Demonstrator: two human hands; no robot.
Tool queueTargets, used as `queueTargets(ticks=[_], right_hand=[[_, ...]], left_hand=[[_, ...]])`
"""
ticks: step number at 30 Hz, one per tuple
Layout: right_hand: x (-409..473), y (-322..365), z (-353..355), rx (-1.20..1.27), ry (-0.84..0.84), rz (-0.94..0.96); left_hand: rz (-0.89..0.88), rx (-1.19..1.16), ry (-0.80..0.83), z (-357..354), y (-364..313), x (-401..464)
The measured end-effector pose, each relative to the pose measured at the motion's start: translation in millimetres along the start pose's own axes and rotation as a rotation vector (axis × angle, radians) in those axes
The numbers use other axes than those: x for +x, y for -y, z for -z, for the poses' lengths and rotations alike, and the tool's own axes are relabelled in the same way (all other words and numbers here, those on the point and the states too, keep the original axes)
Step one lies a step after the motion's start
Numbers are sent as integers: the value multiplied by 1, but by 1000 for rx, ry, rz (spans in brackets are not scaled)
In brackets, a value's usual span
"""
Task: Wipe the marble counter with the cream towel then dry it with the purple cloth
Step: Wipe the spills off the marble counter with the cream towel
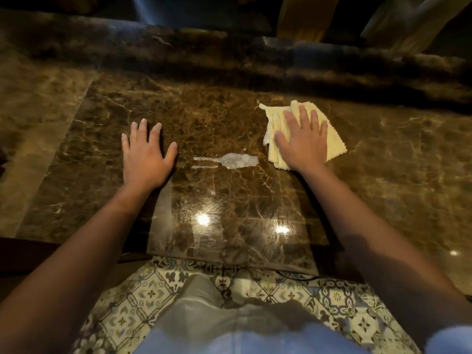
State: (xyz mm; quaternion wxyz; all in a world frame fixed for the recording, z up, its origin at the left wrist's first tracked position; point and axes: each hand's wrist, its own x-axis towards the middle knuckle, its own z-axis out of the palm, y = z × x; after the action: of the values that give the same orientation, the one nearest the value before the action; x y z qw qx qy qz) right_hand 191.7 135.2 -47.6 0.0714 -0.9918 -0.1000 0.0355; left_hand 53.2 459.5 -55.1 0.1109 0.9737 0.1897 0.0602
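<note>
Cream towel [305,134] lies folded on the marble counter [217,111], right hand [301,141] pressing it flat, fingers spread. Left hand [145,154] rests flat at nine o'clock of the wet streak [229,160].

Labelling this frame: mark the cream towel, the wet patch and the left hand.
cream towel [334,139]: head view, its bare right part beside the hand.
wet patch [236,160]: head view, its wide middle.
left hand [144,159]: head view, the back of the hand.
</note>
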Motion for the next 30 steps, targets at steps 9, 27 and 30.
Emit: queueTargets(ticks=[9,27,30], right_hand=[[-24,1,0,0,53,84],[-86,-3,-9,9,-14,44],[-32,-1,-1,61,-36,-42]], left_hand=[[6,7,106,7,-3,2],[80,50,16,10,44,-36],[82,37,0,9,45,-34]])
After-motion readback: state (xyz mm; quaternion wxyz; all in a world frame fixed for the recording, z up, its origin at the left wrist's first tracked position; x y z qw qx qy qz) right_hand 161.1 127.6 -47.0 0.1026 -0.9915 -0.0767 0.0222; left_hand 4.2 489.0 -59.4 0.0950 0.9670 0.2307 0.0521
